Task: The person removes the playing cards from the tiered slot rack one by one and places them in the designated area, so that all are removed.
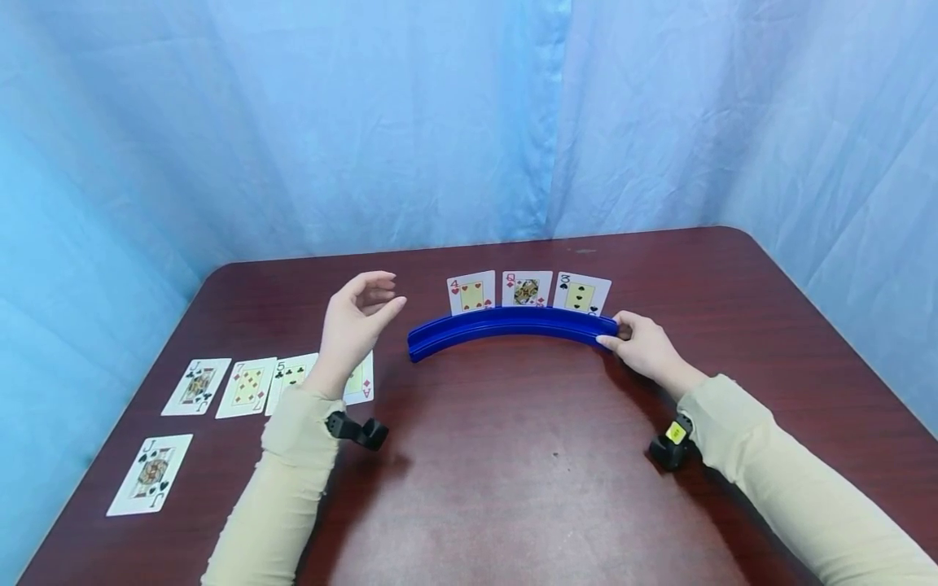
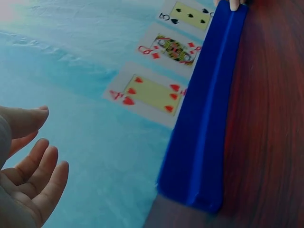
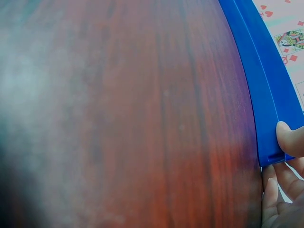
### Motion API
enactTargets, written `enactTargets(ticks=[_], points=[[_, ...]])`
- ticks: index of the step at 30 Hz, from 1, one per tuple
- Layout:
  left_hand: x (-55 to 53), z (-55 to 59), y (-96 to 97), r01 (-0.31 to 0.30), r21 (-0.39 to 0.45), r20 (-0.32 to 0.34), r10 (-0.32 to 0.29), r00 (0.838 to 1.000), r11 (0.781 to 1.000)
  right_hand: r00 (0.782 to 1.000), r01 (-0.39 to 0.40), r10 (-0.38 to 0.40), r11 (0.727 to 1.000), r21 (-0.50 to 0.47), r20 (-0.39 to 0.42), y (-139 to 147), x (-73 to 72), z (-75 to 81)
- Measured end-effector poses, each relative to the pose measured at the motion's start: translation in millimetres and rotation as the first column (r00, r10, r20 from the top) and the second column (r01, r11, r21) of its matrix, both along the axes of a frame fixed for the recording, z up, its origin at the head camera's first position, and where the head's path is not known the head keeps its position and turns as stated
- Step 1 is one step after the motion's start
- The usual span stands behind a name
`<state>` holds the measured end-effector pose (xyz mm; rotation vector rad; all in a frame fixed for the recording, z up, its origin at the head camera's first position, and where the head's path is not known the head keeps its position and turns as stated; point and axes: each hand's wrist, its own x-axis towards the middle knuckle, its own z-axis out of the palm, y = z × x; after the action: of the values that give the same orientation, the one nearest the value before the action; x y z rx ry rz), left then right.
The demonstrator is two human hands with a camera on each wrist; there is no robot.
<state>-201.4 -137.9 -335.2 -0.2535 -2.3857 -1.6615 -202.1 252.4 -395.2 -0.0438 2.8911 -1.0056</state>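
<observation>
A curved blue playing card holder (image 1: 513, 323) stands on the table, with three cards upright in its slot: the four of hearts (image 1: 471, 293), the queen of diamonds (image 1: 527, 290) and the three of spades (image 1: 581, 293). My right hand (image 1: 648, 346) grips the holder's right end, the thumb (image 3: 288, 139) on its front and the other fingers around behind and below. Raised to the left of the holder, my left hand (image 1: 359, 321) is apart from it. Its fingers (image 2: 54, 185) are loosely bent, with nothing between them and the thumb.
On the left of the dark red table (image 1: 513, 488) lie a jack (image 1: 196, 387), a seven of diamonds (image 1: 247, 388), a black five (image 1: 291, 374) and an ace of diamonds (image 1: 360, 379), partly behind my left arm. Nearer lies a jack of spades (image 1: 150, 475). Blue curtains (image 1: 366, 122) surround the table.
</observation>
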Motion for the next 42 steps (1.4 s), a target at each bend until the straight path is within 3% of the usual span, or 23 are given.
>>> enactTargets(ticks=[4, 10, 20, 30, 42], points=[[-7.1, -4.1, 9.3, 0.025, 0.042, 0.0, -0.025, 1.0, 0.999, 1.0, 0.004, -0.004, 1.0, -0.002, -0.007, -3.0, -1.3, -0.4], [-9.3, -17.0, 16.6, -0.008, 0.064, 0.038, 0.005, 0.999, 0.998, 1.0, -0.023, 0.023, 1.0, -0.021, 0.004, -10.0, -5.6, -1.6], [-21.8, -32.2, 42.0, 0.032, 0.097, 0.062, -0.038, 0.997, 0.995, 1.0, -0.021, 0.021, 1.0, -0.008, 0.001, -5.1, -6.1, -1.2], [-31.2, -40.2, 57.7, 0.076, 0.089, 0.071, -0.082, 0.994, 0.993, 1.0, -0.022, 0.022, 1.0, -0.006, -0.003, -4.5, -6.4, -0.3], [-32.2, -46.2, 64.7, 0.073, 0.064, 0.122, -0.08, 0.989, 0.995, 1.0, -0.015, 0.015, 1.0, -0.007, 0.001, -3.0, -2.2, 0.4]])
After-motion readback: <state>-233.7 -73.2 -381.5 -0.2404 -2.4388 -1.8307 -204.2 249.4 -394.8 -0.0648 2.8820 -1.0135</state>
